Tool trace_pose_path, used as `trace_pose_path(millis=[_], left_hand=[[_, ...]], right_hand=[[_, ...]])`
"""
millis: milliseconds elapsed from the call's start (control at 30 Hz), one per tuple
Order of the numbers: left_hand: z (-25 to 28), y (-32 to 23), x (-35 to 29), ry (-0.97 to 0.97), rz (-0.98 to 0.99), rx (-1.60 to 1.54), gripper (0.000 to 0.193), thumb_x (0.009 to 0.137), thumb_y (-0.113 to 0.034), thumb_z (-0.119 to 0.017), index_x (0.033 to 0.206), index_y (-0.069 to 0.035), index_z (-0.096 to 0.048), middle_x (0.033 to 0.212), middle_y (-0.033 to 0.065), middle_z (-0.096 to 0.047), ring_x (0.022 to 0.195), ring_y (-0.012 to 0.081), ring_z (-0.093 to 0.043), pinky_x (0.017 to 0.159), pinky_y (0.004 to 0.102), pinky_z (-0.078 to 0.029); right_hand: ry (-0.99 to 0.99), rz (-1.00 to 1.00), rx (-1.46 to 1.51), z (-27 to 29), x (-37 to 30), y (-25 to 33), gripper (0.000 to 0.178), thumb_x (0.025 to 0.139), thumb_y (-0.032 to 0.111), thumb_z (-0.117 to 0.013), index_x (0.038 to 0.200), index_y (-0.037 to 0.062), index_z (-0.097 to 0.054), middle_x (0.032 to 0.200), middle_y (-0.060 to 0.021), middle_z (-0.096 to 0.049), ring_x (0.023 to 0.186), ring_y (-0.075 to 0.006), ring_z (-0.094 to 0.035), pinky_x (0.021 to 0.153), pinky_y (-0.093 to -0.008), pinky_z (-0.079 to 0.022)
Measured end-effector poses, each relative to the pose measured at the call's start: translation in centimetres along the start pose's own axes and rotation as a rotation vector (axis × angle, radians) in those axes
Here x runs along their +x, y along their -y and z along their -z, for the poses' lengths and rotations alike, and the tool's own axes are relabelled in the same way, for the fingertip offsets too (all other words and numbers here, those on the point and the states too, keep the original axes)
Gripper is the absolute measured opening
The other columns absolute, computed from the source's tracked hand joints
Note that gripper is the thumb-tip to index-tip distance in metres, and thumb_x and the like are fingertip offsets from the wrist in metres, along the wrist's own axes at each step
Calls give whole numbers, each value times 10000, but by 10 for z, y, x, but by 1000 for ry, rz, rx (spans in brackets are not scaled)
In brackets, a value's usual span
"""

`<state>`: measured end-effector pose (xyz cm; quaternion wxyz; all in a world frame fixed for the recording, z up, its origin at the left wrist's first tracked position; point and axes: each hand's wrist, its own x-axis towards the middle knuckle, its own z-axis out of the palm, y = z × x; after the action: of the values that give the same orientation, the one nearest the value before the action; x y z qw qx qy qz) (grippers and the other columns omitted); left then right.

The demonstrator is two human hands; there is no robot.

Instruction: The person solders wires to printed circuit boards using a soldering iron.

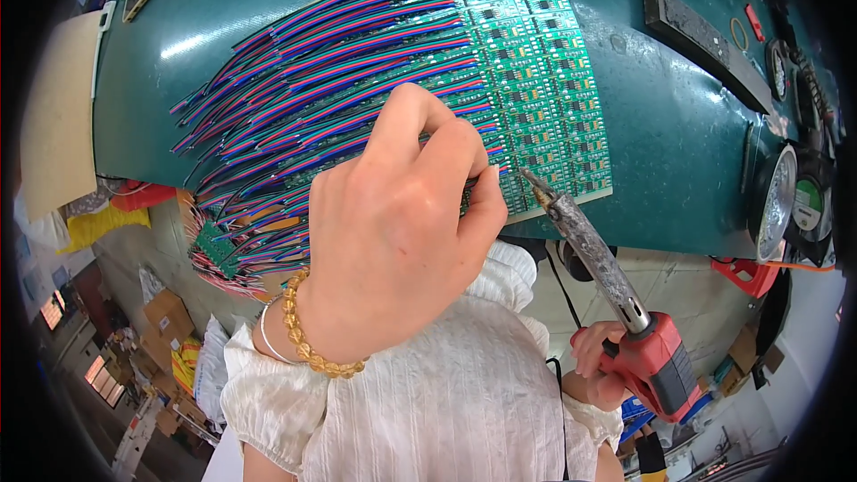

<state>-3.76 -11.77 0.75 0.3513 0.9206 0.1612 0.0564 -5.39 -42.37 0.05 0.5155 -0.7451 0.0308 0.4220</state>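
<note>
A large green panel of circuit boards lies on the table, with rows of small chips on it. Bundles of black, green, red and blue wires run leftward from pads along the panel. My left hand is closed over the lower rows, thumb and forefinger pinched on wires near their bare ends; the fingers hide part of the pinch. My right hand grips the red and black handle of a soldering iron. Its tip points up and left, close to the panel's lower edge beside the left fingertips.
The green table ends just below the panel. A long dark block lies to the right, near a round metal dish and a spool. At the lower left, a wired green board hangs by the edge. Cardboard boxes stand beyond.
</note>
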Motion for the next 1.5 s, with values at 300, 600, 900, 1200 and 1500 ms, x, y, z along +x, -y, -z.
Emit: trace_pose_path(millis=[300, 600, 900, 1200, 1500], left_hand=[[1, 0, 0, -3, 11, 8, 131, 732, 26, -703, 750, -28, -584, 817, 53, -531, 619, 141, -508, 447, 273, -349], [3, -6, 5, -11, -13, 15, 137, 724, -1, -711, 742, -39, -581, 830, 92, -555, 713, 273, -607, 568, 371, -480], [10, 15, -12, -27, -94, -1, 103, 752, 21, -683, 760, -7, -585, 826, 111, -540, 671, 279, -581, 541, 358, -457], [-2, -1, -6, -83, -95, -61, 131, 749, 2, -712, 775, -10, -584, 831, 96, -562, 662, 267, -591, 527, 359, -457], [-3, 4, -11, -88, -80, 14, 144, 728, -2, -706, 758, -40, -570, 826, 85, -553, 655, 253, -594, 517, 353, -451]], right_hand=[[-118, 49, 282, -17, 7, -3, 157, 719, 86, -617, 576, 35, -579, 555, -21, -594, 532, -118, -582, 505, -261, -445], [-714, 1001, 206, -15, 33, 3, 710, 886, 543, -615, 1290, -12, -433, 558, 3, -479, 461, -126, -458, 481, -287, -415], [-1253, 801, 200, 32, 38, -11, 442, 952, 184, -591, 1275, -71, -429, 566, -32, -480, 465, -131, -460, 441, -264, -371], [-205, 856, 370, 0, 10, -25, 853, 829, 629, -632, 1327, -24, -399, 543, 14, -496, 440, -127, -458, 474, -270, -407], [-364, 346, 605, -43, 5, -24, 220, 726, 217, -663, 769, 64, -510, 651, -34, -553, 536, -125, -498, 492, -248, -373]])
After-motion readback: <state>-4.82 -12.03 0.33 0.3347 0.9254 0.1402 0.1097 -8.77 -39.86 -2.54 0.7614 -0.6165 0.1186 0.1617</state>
